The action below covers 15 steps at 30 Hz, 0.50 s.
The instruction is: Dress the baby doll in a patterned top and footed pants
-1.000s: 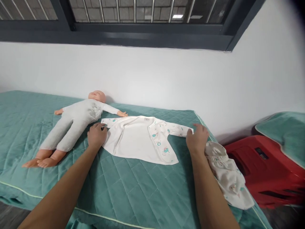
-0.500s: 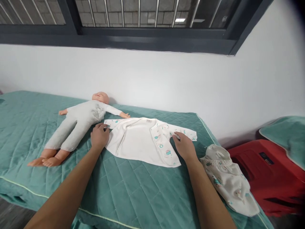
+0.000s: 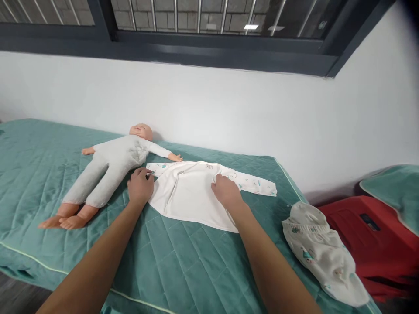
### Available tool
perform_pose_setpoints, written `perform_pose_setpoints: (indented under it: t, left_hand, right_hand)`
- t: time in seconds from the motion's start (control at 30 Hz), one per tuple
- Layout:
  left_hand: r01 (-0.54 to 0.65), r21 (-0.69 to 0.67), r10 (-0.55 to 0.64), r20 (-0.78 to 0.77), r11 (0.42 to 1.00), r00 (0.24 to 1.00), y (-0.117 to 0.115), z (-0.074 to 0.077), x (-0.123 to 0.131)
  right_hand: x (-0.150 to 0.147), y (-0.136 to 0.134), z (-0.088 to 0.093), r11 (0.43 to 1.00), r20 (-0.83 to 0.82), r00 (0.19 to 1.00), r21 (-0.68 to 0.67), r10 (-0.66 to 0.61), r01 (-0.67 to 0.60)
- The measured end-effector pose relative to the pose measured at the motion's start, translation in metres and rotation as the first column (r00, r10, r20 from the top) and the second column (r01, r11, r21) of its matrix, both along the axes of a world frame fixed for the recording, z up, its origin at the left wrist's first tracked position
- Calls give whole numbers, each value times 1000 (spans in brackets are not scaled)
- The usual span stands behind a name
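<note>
A white baby shirt [image 3: 190, 196] lies spread on the quilted bed cover, its sleeves printed with small coloured figures. At its left edge, just below one sleeve, my left hand [image 3: 140, 185] is closed with the cloth pinched at the fingertips. My right hand [image 3: 225, 191] has its fingers pressed together on the shirt's right front, over the white body, and partly hides that panel. Left of the shirt a baby doll [image 3: 119, 155] lies on its back, one arm stretched out close to the upper left sleeve.
Folded white printed baby trousers [image 3: 322, 253] lie by the bed's right edge. Beyond that edge stands a red plastic chair [image 3: 369, 231] with green cloth [image 3: 396, 187] over it. A white wall [image 3: 203, 109] and a barred window run behind the green bed cover [image 3: 170, 270].
My right hand has moved left across the shirt, carrying the printed front panel inward. My left hand stays at the left sleeve. The view has shifted slightly.
</note>
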<state>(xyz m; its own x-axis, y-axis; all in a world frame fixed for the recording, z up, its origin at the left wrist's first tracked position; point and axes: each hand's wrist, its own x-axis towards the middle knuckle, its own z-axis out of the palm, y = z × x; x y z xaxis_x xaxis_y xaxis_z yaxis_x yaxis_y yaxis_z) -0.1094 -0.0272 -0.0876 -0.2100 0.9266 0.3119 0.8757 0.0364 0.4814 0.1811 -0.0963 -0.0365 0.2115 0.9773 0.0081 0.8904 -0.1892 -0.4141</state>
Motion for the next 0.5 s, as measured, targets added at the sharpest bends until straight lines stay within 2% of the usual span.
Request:
perform_pose_setpoints:
  t: [0.13, 0.27, 0.37, 0.5]
  left_hand:
    - [-1, 18, 1, 3, 1000, 1000, 2, -1, -1]
    - [-10, 23, 10, -2, 1000, 1000, 3, -2, -2]
    - [-9, 24, 9, 2, 1000, 1000, 3, -3, -2]
    - [-10, 35, 9, 7, 999, 1000, 4, -4, -2]
  right_hand:
    - [36, 5, 4, 999, -180, 983, 28, -32, 38]
    - [92, 3, 8, 986, -352, 926, 38, -138, 162]
    - [120, 2, 2, 960, -368, 894, 12, -257, 281]
    - [120, -3, -6, 943, -283, 906, 18, -315, 333]
